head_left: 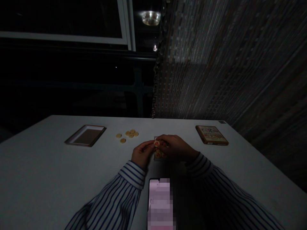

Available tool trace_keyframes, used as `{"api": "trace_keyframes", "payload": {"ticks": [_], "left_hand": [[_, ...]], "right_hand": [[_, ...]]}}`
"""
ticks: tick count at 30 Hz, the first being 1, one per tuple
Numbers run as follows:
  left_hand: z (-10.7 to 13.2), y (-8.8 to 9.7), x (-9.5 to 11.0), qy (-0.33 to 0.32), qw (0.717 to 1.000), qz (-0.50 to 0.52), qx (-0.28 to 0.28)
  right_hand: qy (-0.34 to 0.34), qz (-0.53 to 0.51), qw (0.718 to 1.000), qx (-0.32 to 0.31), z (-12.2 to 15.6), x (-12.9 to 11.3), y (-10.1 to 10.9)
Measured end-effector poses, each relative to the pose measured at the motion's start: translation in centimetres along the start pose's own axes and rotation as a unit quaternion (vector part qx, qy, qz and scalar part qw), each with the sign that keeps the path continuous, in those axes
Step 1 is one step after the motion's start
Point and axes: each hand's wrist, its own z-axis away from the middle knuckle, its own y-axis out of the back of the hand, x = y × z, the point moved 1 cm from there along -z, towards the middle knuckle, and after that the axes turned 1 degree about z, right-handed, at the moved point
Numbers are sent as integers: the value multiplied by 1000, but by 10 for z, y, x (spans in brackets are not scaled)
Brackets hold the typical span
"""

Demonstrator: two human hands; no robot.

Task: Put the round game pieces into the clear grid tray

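Both my hands meet at the middle of a white table in dim light. My left hand pinches a small round wooden disc with a red mark between thumb and fingers. My right hand is curled closed beside it, touching the same cluster of discs, which lie stacked under the fingers. Both sleeves are white with blue stripes. Several loose plain discs lie on the table to the left of my hands.
An open shallow box tray lies at the far left. A printed box lid rests at the far right. A lit phone stands close to me. A beaded curtain hangs behind the table; a dark window is at the left.
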Motion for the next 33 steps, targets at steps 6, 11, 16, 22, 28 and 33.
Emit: {"api": "trace_keyframes", "payload": {"ticks": [6, 11, 16, 22, 28, 33], "left_hand": [[1, 0, 5, 2, 1000, -20, -9], [0, 0, 2, -5, 1000, -7, -9], [-1, 0, 0, -3, 1000, 0, -6], [-1, -1, 0, 0, 1000, 4, 3], [1, -1, 4, -3, 1000, -5, -4], [0, 0, 3, -10, 1000, -16, -2]], "right_hand": [[0, 7, 1000, 1, 0, -1, 0], [11, 10, 1000, 1, 0, -2, -1], [28, 20, 999, -1, 0, -3, 0], [38, 29, 999, 4, 0, -2, -1], [46, 38, 998, 9, 0, -2, -2], [44, 47, 998, 10, 0, -5, 0]]}}
